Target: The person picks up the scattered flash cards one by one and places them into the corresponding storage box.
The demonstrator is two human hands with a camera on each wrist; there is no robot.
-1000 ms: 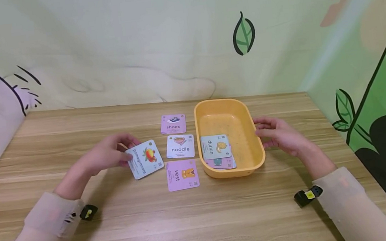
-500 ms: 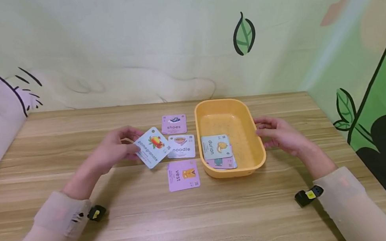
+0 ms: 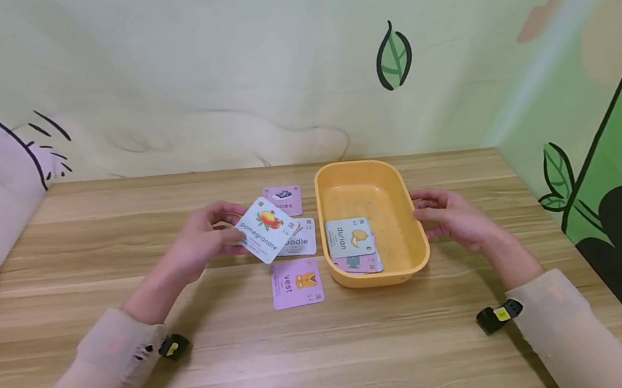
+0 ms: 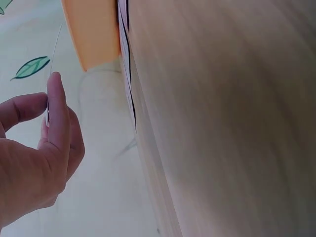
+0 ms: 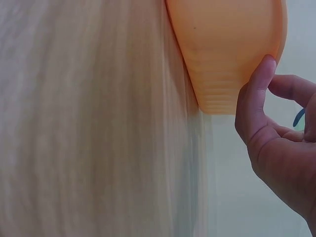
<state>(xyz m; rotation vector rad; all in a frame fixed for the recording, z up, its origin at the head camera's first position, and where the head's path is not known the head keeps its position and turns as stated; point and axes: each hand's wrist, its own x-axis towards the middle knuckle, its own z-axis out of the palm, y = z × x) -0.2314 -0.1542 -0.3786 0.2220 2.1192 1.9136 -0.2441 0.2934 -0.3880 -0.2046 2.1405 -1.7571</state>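
Note:
A light blue flash card (image 3: 266,231) reading "pomegranate" is pinched by its left edge between the thumb and fingers of my left hand (image 3: 201,241). The card is raised and tilted, covering parts of the "noodle" card (image 3: 306,238) and the "shoes" card (image 3: 291,202). The left wrist view shows it edge-on in the left hand (image 4: 54,133). At the right side of the yellow plastic basin (image 3: 388,211), my right hand (image 3: 451,213) holds the rim, thumb at the top and fingers against the outer wall. Inside the basin, a "durian" card (image 3: 345,241) overlaps a purple card (image 3: 356,265).
Below the "noodle" card lies a purple "vest" card (image 3: 284,287). All stand on a wood-grain table (image 3: 330,358). Behind it hangs a printed wall cloth (image 3: 216,70) with leaves and panda shapes. Each sleeve carries a small black device (image 3: 174,347).
My left hand has moved right and slightly up with the "pomegranate" card, turning it; it now overlaps the "noodle" and "shoes" cards. The right hand and the basin stay where they were.

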